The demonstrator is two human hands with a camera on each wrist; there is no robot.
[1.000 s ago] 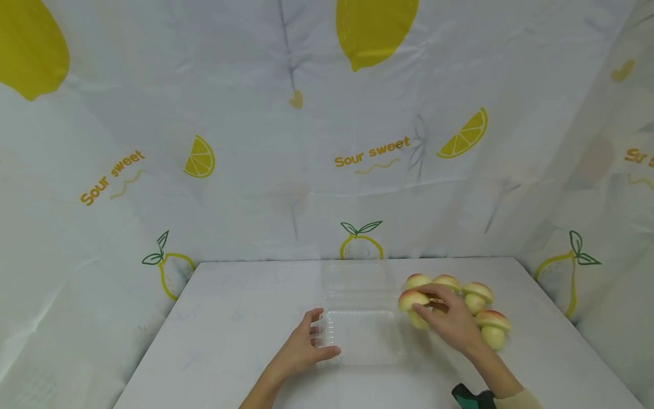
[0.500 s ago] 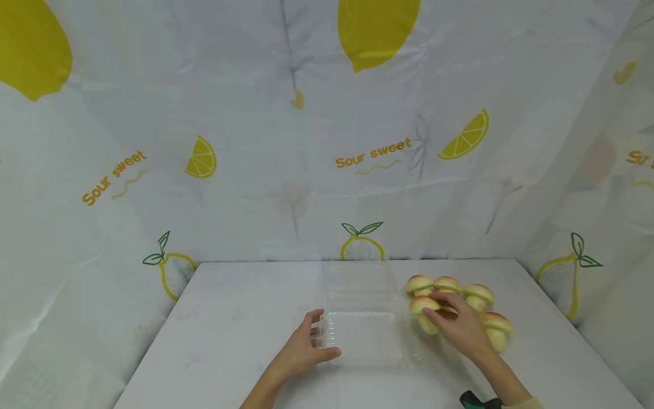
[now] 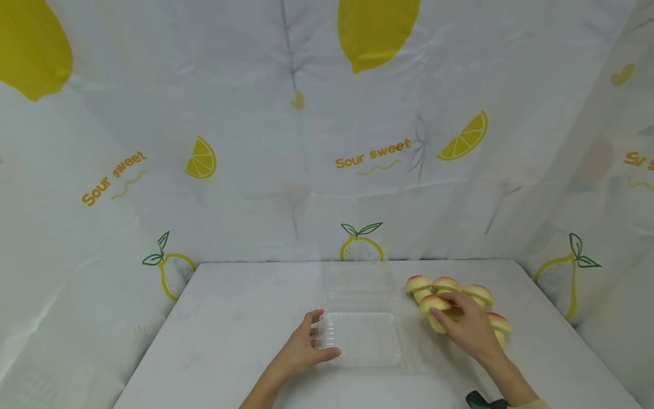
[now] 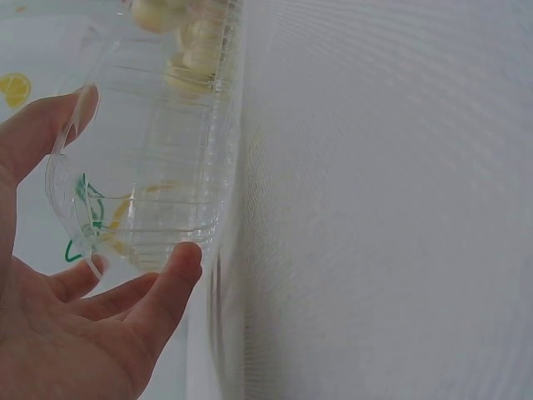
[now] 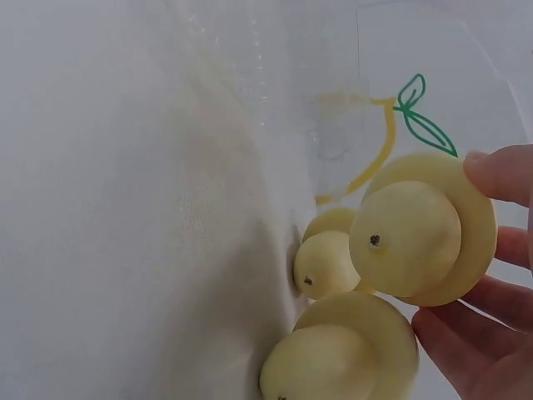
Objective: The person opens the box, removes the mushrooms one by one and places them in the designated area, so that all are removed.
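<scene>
Head view: a white counter (image 3: pixel 230 335) walled in by a pale curtain (image 3: pixel 286 170) printed with lemons and "Sour sweet". At the middle, a clear plastic clamshell box (image 3: pixel 364 335), lid folded back toward the curtain. On its near-left corner, the left hand (image 3: pixel 301 349), thumb and fingers curled round the rim, grip closed on the box. Just right of the box, a cluster of toy mushrooms (image 3: pixel 447 286) with reddish-yellow caps, touching one another. Over the cluster, the right hand (image 3: pixel 472 332), fingers wrapped round one mushroom (image 3: pixel 434 309) at the cluster's left edge, grip closed on it, low over the counter, clear of the box rim. Partly hidden under the palm, another mushroom at the right. At the bottom edge, a dark green wrist strap (image 3: pixel 482 401).

Left wrist view: the ribbed wall of the clear plastic clamshell box (image 4: pixel 158 158) pinched between thumb and fingertips (image 4: pixel 179 267), pale mushroom shapes blurred through the plastic, plain counter on the right.

Right wrist view: underside of the held mushroom (image 5: pixel 420 229), stem toward the lens, fingertips (image 5: pixel 500 171) on the cap rim. Below and behind, two more mushrooms on the counter, close together.

Against a second ago: held mushroom and right hand shifted rightward, farther from the box, deeper into the cluster. Left hand and box unmoved.
</scene>
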